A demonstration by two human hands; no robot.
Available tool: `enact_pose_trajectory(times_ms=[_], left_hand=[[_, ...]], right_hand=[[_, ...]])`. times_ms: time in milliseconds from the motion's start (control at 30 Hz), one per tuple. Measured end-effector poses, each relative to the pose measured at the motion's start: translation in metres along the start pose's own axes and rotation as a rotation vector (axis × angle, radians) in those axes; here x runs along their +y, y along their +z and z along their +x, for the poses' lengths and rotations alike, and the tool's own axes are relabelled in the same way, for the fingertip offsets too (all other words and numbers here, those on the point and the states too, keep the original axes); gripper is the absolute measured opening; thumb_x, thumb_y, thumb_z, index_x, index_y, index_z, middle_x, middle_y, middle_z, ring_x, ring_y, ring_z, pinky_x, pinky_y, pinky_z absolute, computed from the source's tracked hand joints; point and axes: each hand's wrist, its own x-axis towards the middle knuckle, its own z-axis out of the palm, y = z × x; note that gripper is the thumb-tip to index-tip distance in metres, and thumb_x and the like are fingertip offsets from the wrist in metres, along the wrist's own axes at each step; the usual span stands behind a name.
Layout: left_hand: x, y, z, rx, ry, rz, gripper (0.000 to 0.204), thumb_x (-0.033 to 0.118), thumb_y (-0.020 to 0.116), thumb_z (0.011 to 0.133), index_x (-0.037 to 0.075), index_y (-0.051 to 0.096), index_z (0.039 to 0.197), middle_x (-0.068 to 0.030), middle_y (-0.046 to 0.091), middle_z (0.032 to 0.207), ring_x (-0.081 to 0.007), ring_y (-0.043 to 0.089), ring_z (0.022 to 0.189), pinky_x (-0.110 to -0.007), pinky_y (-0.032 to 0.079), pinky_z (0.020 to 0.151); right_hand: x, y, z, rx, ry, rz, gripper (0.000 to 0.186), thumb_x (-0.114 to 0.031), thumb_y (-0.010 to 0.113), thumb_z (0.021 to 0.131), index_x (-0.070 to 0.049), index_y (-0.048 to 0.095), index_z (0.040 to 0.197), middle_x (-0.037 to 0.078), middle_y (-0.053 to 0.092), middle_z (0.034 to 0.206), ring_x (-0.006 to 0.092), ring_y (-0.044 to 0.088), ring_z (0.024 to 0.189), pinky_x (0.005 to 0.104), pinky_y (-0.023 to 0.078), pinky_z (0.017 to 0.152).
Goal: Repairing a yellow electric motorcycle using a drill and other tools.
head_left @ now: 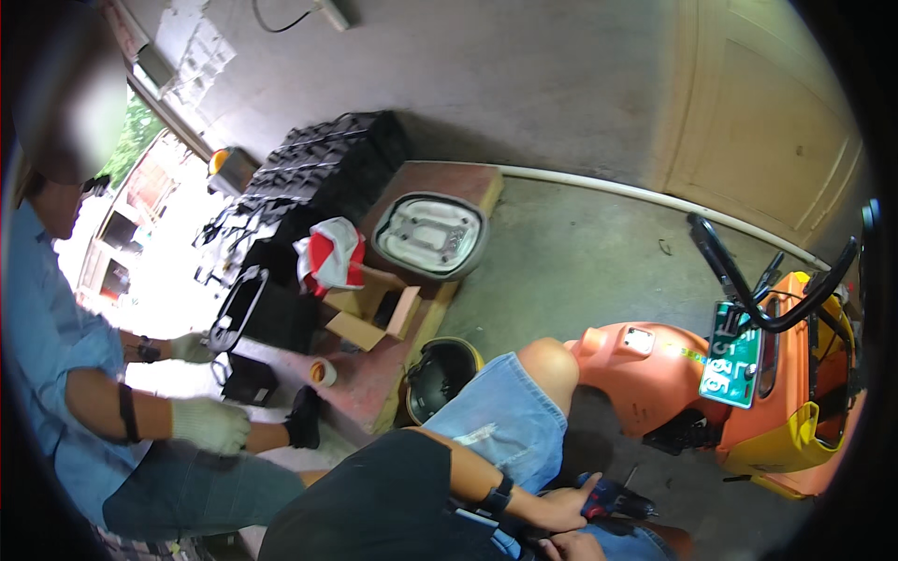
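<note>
My left hand (561, 510), with a black watch on the wrist, reaches across my lap and grips a small tool with a blue, red and black handle (615, 501). The tool lies low beside my denim-clad knee (524, 402), close to the underside of an orange scooter (673, 374). Only the top of my right hand (571, 546) shows at the lower edge, just under the left hand. Whether it holds anything is hidden.
A person in a blue shirt and white gloves (210, 425) squats at the left beside a black box (253, 309). On the reddish platform (468, 182) lie an upturned scooter seat (430, 234), cardboard box (374, 313), tape roll (323, 372) and red-white cloth (332, 252). A helmet (440, 374) sits by my knee.
</note>
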Motion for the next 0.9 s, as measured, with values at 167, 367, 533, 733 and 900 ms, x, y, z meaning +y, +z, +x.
enact_pose_trajectory(times_ms=[167,367,533,733,900], left_hand=[[0.004,-0.018,0.01,-0.147,-0.187,0.143,0.106,0.032,0.062,0.079,-0.001,-0.005,0.154,-0.0374,0.062,0.105,-0.0469,0.065,0.099,-0.046,0.052,0.086],[0.014,-0.045,0.048,-0.355,-0.543,0.239,0.13,0.058,0.073,0.067,-0.001,-0.003,0.154,-0.031,0.058,0.128,-0.041,0.062,0.115,-0.044,0.049,0.096],[0.014,-0.046,0.049,-0.45,-0.626,0.228,0.116,0.065,0.073,0.066,-0.005,0.025,0.144,-0.0283,0.058,0.128,-0.039,0.061,0.116,-0.043,0.05,0.094],[0.036,-0.046,0.025,-0.612,-0.647,0.076,0.125,0.053,0.082,0.059,-0.011,0.022,0.148,-0.0253,0.059,0.128,-0.033,0.065,0.111,-0.041,0.055,0.086],[0.094,-0.062,-0.021,-0.493,-0.529,-0.142,0.117,0.044,0.082,0.064,-0.009,0.021,0.149,-0.0258,0.057,0.13,-0.0357,0.064,0.108,-0.038,0.053,0.089]], right_hand=[[0.007,-0.022,0.027,-0.039,0.038,0.173,0.025,-0.023,0.061,0.093,-0.001,0.07,0.088,0.023,0.067,0.085,0.0385,0.065,0.075,0.0445,0.051,0.071],[0.048,-0.046,0.058,-0.346,-0.009,0.438,0.036,-0.034,0.053,0.102,-0.002,0.068,0.093,0.007,0.063,0.072,0.0148,0.055,0.066,0.0316,0.048,0.066],[0.038,-0.054,0.064,-0.457,0.219,0.809,0.034,-0.032,0.054,0.102,-0.004,0.07,0.092,-0.005,0.054,0.066,0.0042,0.046,0.063,0.0231,0.039,0.057],[-0.012,-0.068,0.027,-0.313,0.248,0.999,0.034,-0.028,0.056,0.101,-0.005,0.066,0.079,-0.004,0.055,0.065,0.0054,0.047,0.062,0.0255,0.04,0.059],[-0.082,-0.069,-0.007,-0.02,0.191,0.738,0.029,-0.021,0.057,0.093,0.0,0.059,0.073,0.003,0.056,0.061,0.0098,0.048,0.058,0.0327,0.043,0.057]])
